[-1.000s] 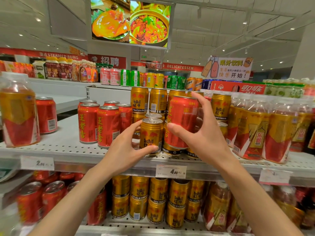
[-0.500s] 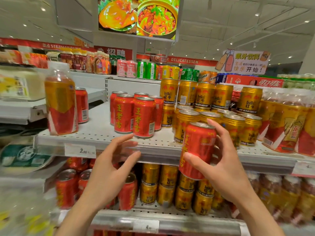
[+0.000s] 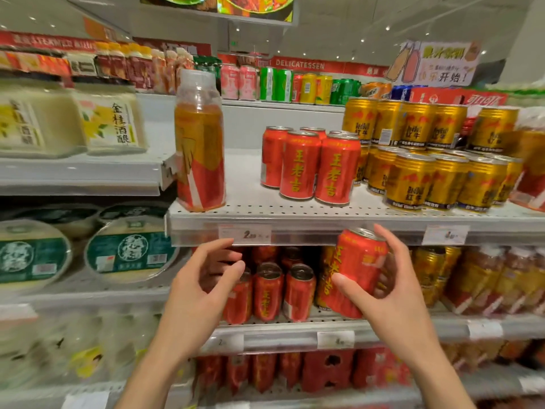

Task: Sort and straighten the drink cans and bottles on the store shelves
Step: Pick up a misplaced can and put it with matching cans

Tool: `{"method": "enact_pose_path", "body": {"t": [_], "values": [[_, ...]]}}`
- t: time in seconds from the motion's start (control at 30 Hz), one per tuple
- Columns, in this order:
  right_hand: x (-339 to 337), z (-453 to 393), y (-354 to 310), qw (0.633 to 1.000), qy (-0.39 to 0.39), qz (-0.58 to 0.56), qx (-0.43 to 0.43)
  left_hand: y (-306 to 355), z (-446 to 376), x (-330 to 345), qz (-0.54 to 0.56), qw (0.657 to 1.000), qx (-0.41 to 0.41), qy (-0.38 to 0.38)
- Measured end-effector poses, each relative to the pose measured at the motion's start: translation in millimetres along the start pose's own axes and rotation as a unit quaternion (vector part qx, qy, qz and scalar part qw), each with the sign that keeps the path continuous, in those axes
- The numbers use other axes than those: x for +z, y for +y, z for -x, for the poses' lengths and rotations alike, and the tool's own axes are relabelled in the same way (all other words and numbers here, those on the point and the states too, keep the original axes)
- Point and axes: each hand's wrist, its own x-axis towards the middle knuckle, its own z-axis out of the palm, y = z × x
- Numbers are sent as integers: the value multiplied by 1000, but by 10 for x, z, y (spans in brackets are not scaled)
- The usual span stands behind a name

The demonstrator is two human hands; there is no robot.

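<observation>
Nearest: right hand [image 3: 392, 293], fingers curled round a red can [image 3: 355, 273], held tilted in the air in front of the lower shelf [image 3: 295, 327], just below the front edge of the upper shelf [image 3: 295, 231]. Left hand [image 3: 200, 287] beside it, holding nothing; fingers loosely spread and bent, in front of the lower-shelf red cans [image 3: 269, 290].

Lower shelf: red cans upright at centre, gold cans [image 3: 429, 270] to the right, bottles further right, blurred. White price tag [image 3: 335, 339] on its edge. Below it another row of red packs, too blurred to tell more.

Upper shelf: perforated white metal w/ price tag [image 3: 244, 234]. Left end: one tall bottle [image 3: 200, 143], orange and red label, upright. Centre: group of red cans [image 3: 309, 165], upright, touching. Right: stacked gold Red Bull cans [image 3: 427, 160], two tiers.

Left bay: round green-lidded tubs [image 3: 129, 255], pale packs above.

Far: mixed cans on a back shelf, red DELICATESSEN sign [image 3: 299, 64], food screen overhead, white ceiling w/ spotlights.
</observation>
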Motion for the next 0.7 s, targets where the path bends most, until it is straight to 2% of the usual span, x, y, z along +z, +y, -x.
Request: {"method": "enact_pose_path", "body": {"t": [0.17, 0.3, 0.4, 0.53, 0.7], "values": [[192, -33, -235, 1000, 8, 1, -14, 71, -107, -253, -36, 998, 38, 22], [266, -301, -567, 997, -11, 25, -75, 198, -264, -344, -94, 986, 109, 80], [410, -648, -769, 990, -11, 42, -132, 265, -409, -377, -142, 975, 142, 95], [705, -1094, -832, 974, -20, 122, -188, 259, -477, -387, -190, 963, 151, 114], [864, -1243, -737, 952, -12, 231, -201, 215, -458, -407, -194, 960, 164, 117]]}}
